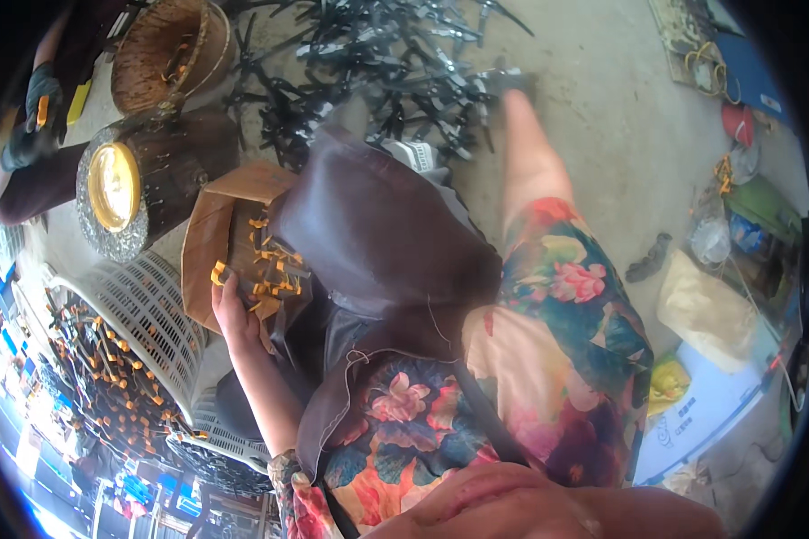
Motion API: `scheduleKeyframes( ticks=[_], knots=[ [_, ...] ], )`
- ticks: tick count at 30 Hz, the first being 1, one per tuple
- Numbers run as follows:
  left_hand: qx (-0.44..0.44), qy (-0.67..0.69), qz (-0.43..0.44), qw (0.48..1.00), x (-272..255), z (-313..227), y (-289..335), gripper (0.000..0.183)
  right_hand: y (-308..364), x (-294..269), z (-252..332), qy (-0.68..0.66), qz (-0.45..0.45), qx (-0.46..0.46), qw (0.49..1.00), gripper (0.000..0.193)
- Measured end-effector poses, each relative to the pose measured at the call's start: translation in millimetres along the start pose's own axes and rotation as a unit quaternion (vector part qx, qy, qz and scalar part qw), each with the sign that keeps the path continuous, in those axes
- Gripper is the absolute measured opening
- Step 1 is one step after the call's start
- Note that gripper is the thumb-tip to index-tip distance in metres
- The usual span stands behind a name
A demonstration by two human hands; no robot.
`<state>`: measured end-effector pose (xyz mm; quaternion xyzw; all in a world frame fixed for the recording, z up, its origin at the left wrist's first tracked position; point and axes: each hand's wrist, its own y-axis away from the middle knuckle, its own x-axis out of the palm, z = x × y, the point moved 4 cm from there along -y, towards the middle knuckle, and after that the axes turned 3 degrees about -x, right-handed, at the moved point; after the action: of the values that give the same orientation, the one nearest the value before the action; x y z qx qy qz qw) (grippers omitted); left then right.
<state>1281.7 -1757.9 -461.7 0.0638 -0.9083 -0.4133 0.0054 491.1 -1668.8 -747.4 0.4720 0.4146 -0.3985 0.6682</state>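
My left hand (234,313) is raised at the near side of an open cardboard box (208,235). Its fingertips are closed on a small yellow-orange piece (218,272), whose exact kind I cannot make out. Inside the box lie several more yellow-orange pieces (274,289) with dark parts. A dark brown apron (382,220) covers my lap beside the box. My right hand is out of view.
At upper left, a co-worker's gloved hand (43,97) holds an orange piece near a rusty bucket (157,54). A round block (166,153) with a shiny top stands below it. A white basket (144,296) holds black-and-orange pieces. Black parts (377,63) are heaped on the floor.
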Motion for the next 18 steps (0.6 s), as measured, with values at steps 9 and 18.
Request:
scheduleKeyframes(
  ticks=[9,18],
  knots=[
    [0.079,0.056,-0.042,0.994,-59.9,-72.6,48.7,0.026,228.3,-140.9,209.5,-0.489,-0.022,-0.223,0.843,0.030],
    [0.188,0.096,0.149,0.966,-14.7,-144.3,111.3,0.026,452.0,-189.8,401.1,-0.640,0.469,-0.274,0.543,0.010]
  ],
)
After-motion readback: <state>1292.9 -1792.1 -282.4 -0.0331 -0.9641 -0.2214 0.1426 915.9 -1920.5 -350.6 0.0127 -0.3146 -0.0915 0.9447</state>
